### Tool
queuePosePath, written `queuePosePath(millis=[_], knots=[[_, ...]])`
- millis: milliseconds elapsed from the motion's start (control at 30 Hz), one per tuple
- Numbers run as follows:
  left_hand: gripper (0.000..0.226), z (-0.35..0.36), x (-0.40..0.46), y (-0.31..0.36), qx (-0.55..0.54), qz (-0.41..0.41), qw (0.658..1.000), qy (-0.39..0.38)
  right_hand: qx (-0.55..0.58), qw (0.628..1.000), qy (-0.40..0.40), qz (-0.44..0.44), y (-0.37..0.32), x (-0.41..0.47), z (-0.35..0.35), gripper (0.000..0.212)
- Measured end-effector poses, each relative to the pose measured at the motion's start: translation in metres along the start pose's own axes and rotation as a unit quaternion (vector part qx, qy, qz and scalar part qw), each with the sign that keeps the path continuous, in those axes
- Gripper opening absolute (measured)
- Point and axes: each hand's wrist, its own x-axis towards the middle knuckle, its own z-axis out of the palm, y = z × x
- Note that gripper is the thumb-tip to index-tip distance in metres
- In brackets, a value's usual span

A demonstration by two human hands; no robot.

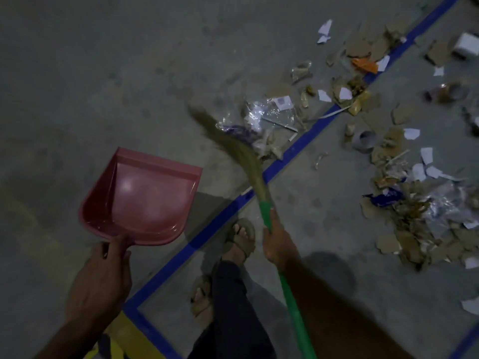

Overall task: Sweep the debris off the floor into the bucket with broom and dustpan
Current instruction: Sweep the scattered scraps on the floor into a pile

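Two bare hands, a dustpan in one and a broom in the other, over a littered concrete floor.

The left hand (99,278) has its grip clamped on the rear handle of the pink dustpan (145,196), which hangs tilted and empty, left of the blue tape line (298,149). The right hand (277,242) has its grip closed around the green shaft of the broom (248,164), whose straw head crosses the tape line and reaches the nearest debris (269,120): clear plastic wrap, paper scraps and cardboard bits. More litter spreads right of the tape line. Two sandalled feet (239,238) stand just right of the line, below the broom head. No bucket shows.
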Motion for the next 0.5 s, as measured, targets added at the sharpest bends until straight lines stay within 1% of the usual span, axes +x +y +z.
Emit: queuePosePath(millis=[100,133,200,267,333,400,467,500], knots=[[0.032,-0.002,0.026,0.022,0.003,0.012,1.000,-0.010,0.042,0.991,0.124,0.017,0.062,0.037,-0.027,0.065],[0.032,-0.004,0.034,0.029,0.006,0.014,1.000,-0.014,0.065,0.987,0.142,0.023,0.074,0.043,-0.044,0.064],[0.032,-0.010,0.049,0.045,0.013,0.026,0.999,-0.017,0.118,0.981,0.125,0.086,0.072,0.043,-0.092,0.062],[0.033,-0.020,0.064,0.061,0.020,0.046,0.999,-0.013,0.128,0.975,0.109,0.147,0.075,0.044,-0.132,0.060],[0.033,-0.030,0.080,0.077,0.022,0.063,0.998,-0.010,0.129,0.968,0.125,0.173,0.077,0.041,-0.165,0.061],[0.032,-0.041,0.094,0.090,0.025,0.082,0.996,-0.007,0.118,0.970,0.150,0.153,0.071,0.025,-0.182,0.060],[0.031,-0.052,0.107,0.100,0.031,0.097,0.995,-0.003,0.102,0.976,0.158,0.112,0.060,-0.004,-0.186,0.055],[0.030,-0.057,0.114,0.103,0.035,0.102,0.994,-0.001,0.116,0.976,0.161,0.085,0.053,-0.019,-0.183,0.052]])
